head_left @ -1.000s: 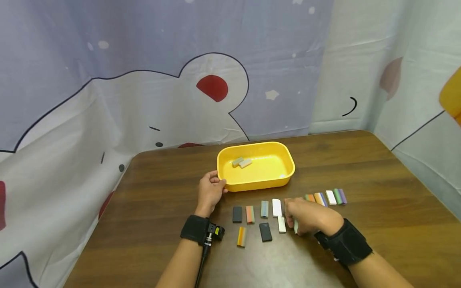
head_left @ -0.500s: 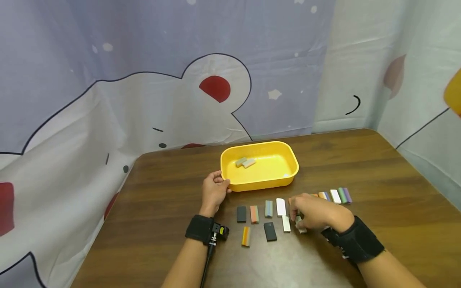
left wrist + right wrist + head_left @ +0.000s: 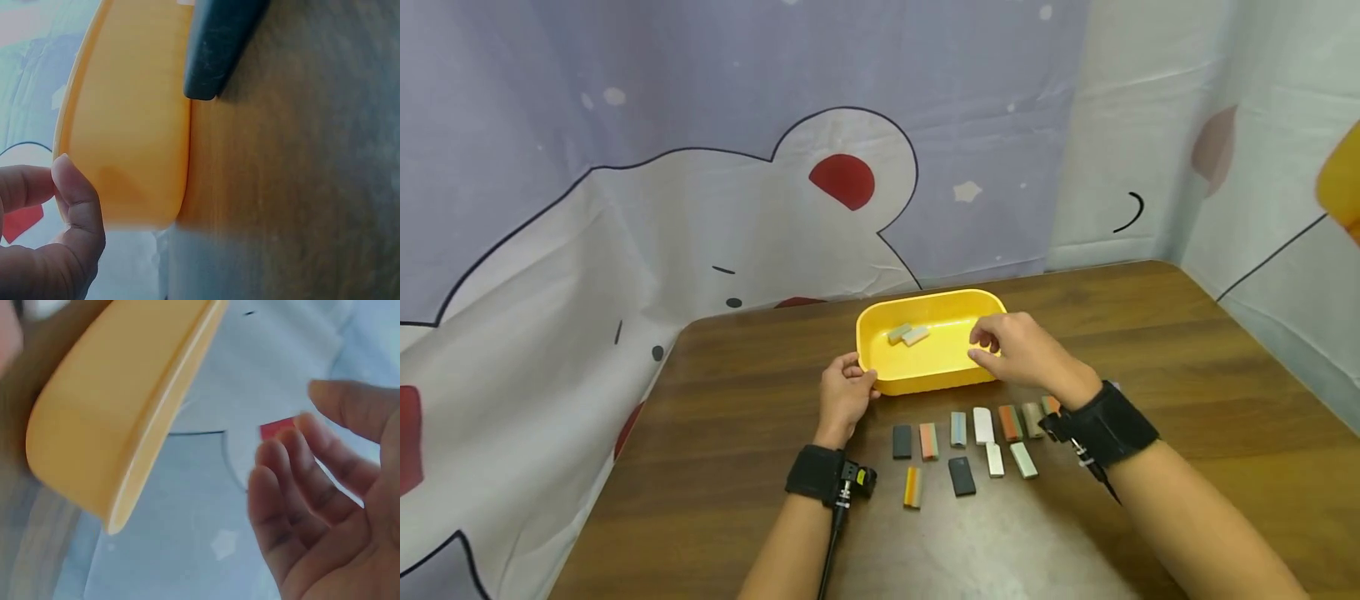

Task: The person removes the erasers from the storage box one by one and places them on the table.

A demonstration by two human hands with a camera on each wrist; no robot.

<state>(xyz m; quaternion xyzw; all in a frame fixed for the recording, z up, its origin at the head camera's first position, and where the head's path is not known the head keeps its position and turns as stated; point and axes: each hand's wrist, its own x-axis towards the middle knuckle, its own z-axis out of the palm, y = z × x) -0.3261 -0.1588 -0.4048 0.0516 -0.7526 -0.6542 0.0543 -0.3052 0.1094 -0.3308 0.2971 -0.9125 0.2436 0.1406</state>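
Observation:
My left hand (image 3: 846, 393) pinches the left rim of a yellow plastic tub (image 3: 936, 384). In the left wrist view the thumb (image 3: 80, 194) presses on the tub's outer wall. Two pale blocks (image 3: 915, 336) lie together inside the tub. My right hand (image 3: 1018, 350) hovers over the tub's right end, fingers loosely bent. In the right wrist view a gap shows between thumb and fingers (image 3: 312, 469), with nothing held. Small eraser-like blocks lie in front of the tub, among them a pale green one (image 3: 1023, 460), a white one (image 3: 983, 426) and an orange-and-green one (image 3: 1011, 423).
Nearer me on the brown wooden table (image 3: 737, 467) lie a black block (image 3: 962, 477) and a yellow-orange striped block (image 3: 912, 487). A patterned curtain (image 3: 700, 225) hangs behind the table. My right forearm covers part of the block row.
My right hand has left the pale green block on the table and risen forward and left over the tub. The left hand stays on the rim.

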